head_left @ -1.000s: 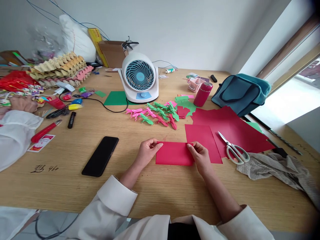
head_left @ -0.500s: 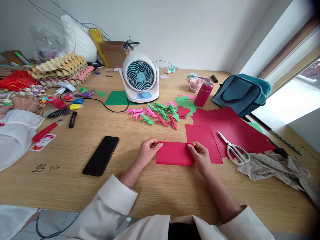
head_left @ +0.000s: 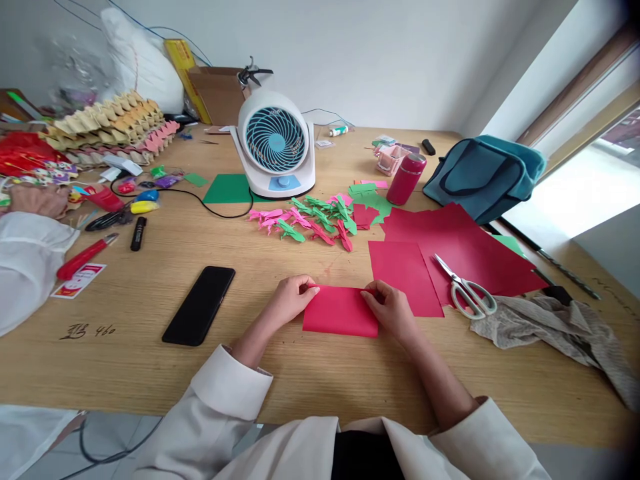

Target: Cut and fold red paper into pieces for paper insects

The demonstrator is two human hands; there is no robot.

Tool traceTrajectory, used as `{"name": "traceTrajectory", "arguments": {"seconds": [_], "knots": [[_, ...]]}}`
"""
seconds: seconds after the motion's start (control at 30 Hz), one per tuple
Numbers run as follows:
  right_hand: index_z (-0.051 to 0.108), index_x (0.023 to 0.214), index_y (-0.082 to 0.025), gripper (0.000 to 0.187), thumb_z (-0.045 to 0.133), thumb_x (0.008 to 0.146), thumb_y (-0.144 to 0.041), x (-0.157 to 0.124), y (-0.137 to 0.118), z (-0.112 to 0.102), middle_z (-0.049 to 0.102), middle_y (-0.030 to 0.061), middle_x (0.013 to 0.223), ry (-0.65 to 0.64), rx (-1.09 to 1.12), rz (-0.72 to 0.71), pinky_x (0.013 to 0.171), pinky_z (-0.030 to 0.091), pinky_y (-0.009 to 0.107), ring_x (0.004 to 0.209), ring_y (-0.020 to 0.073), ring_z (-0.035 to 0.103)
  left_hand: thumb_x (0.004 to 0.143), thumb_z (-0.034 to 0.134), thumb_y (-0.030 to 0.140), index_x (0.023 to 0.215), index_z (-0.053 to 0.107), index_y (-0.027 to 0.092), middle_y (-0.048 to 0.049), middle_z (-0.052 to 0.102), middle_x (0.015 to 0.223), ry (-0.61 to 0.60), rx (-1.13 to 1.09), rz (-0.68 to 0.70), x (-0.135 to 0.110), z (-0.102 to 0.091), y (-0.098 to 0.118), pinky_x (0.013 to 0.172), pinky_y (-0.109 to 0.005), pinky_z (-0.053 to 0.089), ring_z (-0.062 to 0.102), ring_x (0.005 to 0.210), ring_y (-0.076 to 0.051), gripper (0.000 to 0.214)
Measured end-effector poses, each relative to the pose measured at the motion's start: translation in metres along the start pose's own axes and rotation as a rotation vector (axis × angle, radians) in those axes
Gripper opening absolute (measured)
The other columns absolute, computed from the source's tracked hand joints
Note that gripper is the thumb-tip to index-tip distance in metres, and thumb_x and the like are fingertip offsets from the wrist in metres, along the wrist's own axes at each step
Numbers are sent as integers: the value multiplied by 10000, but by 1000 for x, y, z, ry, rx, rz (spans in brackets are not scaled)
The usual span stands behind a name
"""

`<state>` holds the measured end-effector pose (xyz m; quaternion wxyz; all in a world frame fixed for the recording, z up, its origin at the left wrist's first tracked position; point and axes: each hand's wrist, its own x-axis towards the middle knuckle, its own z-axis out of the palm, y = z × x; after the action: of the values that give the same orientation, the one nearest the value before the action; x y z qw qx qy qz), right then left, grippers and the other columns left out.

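Between my hands is a small rectangular sheet of red paper (head_left: 340, 313), held by its far corners just over the table. My left hand (head_left: 291, 298) pinches the far left corner, thumb on top. At the far right corner, my right hand (head_left: 391, 305) pinches it the same way. Larger red sheets (head_left: 457, 247) lie to the right, one smaller red sheet (head_left: 403, 267) partly behind my right hand. Scissors with white handles (head_left: 466, 293) rest on the red paper's edge. Beyond my hands sits a pile of pink, green and red folded paper pieces (head_left: 313, 219).
A black phone (head_left: 199, 305) lies to the left. Behind stand a white fan (head_left: 277, 150), a red bottle (head_left: 407, 179) and a teal bag (head_left: 485, 177). A grey cloth (head_left: 550, 333) lies right. Another person's hand (head_left: 40, 200) is at far left, near a red-handled knife (head_left: 87, 257).
The red paper and both my hands have shifted slightly left, with the right hand moving a little closer to the left. The whole view has also shifted a little.
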<state>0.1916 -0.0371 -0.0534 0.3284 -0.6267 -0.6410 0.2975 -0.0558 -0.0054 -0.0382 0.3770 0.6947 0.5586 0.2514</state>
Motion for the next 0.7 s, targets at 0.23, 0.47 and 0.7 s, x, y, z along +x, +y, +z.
{"name": "traceTrajectory", "arguments": {"seconds": [0.23, 0.47, 0.7], "knots": [[589, 748, -209, 107, 565, 833, -271, -1, 2, 4, 597, -10, 695, -9, -195, -110, 570, 340, 237, 595, 133, 496, 844, 543, 218, 701, 572, 192, -5, 633, 770, 20, 307, 68, -4, 7, 0, 680, -266, 395, 558, 717, -149, 148], [561, 745, -206, 98, 562, 843, -213, 0, 0, 7, 586, -2, 734, -14, -329, -165, 632, 353, 247, 671, 146, 532, 870, 525, 188, 773, 564, 200, -40, 640, 886, -5, 503, 35, -8, 13, 9, 727, -295, 414, 595, 830, -188, 105], [558, 845, -218, 18, 573, 841, -228, -1, 1, 10, 587, 9, 800, -4, -420, -127, 648, 368, 265, 704, 170, 546, 848, 566, 174, 850, 560, 202, -42, 598, 938, 12, 539, 58, -8, 12, 11, 749, -307, 449, 591, 847, -196, 29]]}}
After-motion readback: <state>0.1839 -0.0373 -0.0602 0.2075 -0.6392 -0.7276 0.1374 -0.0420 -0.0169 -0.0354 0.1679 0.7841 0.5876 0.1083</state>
